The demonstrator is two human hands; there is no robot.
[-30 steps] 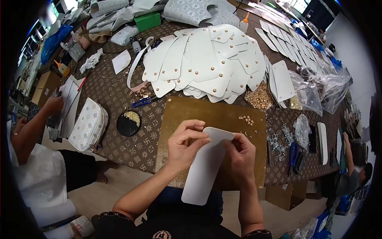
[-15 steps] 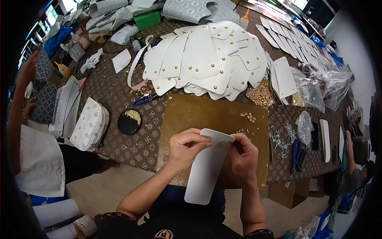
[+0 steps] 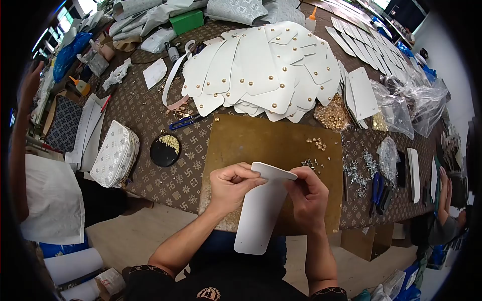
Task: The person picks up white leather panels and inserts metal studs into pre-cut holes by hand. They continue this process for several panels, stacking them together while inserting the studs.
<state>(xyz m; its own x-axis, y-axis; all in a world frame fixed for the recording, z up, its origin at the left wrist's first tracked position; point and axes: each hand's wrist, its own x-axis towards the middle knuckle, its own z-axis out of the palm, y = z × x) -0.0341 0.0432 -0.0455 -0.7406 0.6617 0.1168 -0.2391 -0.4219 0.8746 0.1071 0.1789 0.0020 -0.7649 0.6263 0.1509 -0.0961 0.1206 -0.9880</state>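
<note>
A long white panel (image 3: pixel 257 215) with rounded corners hangs from both my hands, its upper end towards the board and its lower end near my lap. Two tiny holes show near the lower end. My left hand (image 3: pixel 232 188) pinches the upper left corner between thumb and fingers. At the upper right corner, my right hand (image 3: pixel 309 198) is closed on the panel; its fingertips are partly hidden behind the edge. Below my hands lies a brown board (image 3: pixel 236 143) with gold studs (image 3: pixel 317 144) and small silver pins (image 3: pixel 312 164) on it.
Beyond the board is a heap of white panels (image 3: pixel 258 60) with gold studs. To the left are a black dish (image 3: pixel 164 150) and a patterned pouch (image 3: pixel 115 153). Blue-handled pliers (image 3: pixel 376 188) and scattered silver pins (image 3: pixel 360 170) lie right. Other people are at both sides.
My hands keep almost the same hold on the panel, and the view has shifted slightly. At the left, a person's arm has moved and the dark patterned piece is lower.
</note>
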